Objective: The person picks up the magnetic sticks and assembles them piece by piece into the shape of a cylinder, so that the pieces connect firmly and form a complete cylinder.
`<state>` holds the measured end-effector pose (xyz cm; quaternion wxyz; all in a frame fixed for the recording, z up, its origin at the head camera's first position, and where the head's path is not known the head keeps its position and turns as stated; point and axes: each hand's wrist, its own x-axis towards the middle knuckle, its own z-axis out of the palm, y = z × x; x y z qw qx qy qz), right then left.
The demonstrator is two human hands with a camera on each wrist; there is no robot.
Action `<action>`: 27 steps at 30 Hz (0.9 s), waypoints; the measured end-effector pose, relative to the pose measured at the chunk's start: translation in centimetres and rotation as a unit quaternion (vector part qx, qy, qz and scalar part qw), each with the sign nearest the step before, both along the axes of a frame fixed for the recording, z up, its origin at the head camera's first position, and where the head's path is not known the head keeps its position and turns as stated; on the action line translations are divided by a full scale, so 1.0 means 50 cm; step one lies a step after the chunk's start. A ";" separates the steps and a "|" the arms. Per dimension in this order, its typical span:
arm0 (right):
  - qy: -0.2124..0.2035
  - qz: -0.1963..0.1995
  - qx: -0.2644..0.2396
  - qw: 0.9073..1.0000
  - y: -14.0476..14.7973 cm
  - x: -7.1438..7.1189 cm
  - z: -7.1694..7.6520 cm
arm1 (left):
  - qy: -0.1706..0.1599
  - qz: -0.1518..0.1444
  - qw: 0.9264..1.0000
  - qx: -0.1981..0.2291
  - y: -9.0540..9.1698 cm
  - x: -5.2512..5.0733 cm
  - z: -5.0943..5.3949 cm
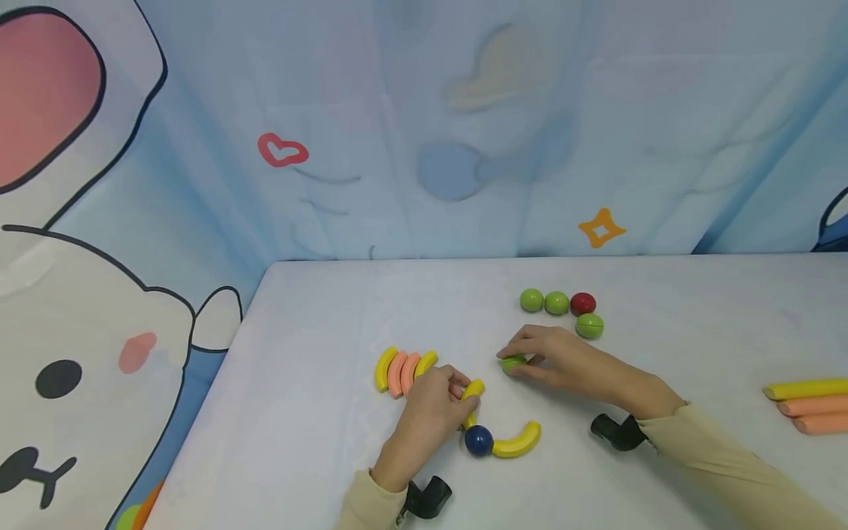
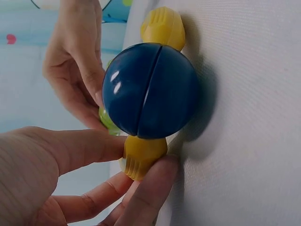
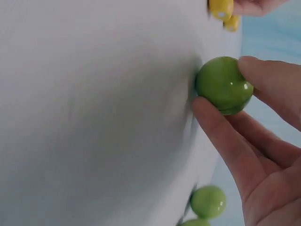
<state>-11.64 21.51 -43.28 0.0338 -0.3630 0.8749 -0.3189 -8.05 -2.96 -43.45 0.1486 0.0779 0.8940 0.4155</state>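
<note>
My left hand (image 1: 433,401) pinches a yellow curved piece (image 1: 473,390) between thumb and fingers. One end of that piece meets a dark blue ball (image 1: 478,441), which has a groove across it in the left wrist view. From the ball's other side a second yellow curved piece (image 1: 518,442) extends to the right, lying on the table. Farther right, my right hand (image 1: 563,361) grips a green ball (image 3: 225,85) by its sides, thumb opposite fingers, at the tabletop.
Behind the right hand sit green balls (image 1: 556,302) and a red ball (image 1: 583,303). Left of the left hand, yellow and orange curved pieces (image 1: 395,373) lie side by side. Yellow and orange sticks (image 1: 818,405) rest at the right edge. A printed curtain (image 1: 397,206) hangs behind the table.
</note>
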 end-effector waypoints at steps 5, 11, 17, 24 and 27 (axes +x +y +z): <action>-0.035 0.014 -0.012 0.999 -0.022 -0.001 -0.002 | 0.004 0.006 1.000 0.005 -0.005 0.003 -0.001; -0.055 0.005 -0.003 0.998 -0.050 -0.002 -0.002 | 0.010 0.004 1.000 0.006 -0.009 0.003 -0.002; -0.071 0.005 0.009 0.997 -0.074 -0.001 -0.005 | -0.004 0.006 1.000 0.004 -0.008 0.003 -0.003; -0.075 0.001 0.008 0.997 -0.073 -0.001 -0.005 | -0.005 0.002 1.000 0.006 -0.002 0.002 -0.002; -0.073 0.003 0.006 0.997 -0.071 -0.003 -0.005 | 0.001 -0.001 1.000 0.004 0.000 0.002 0.000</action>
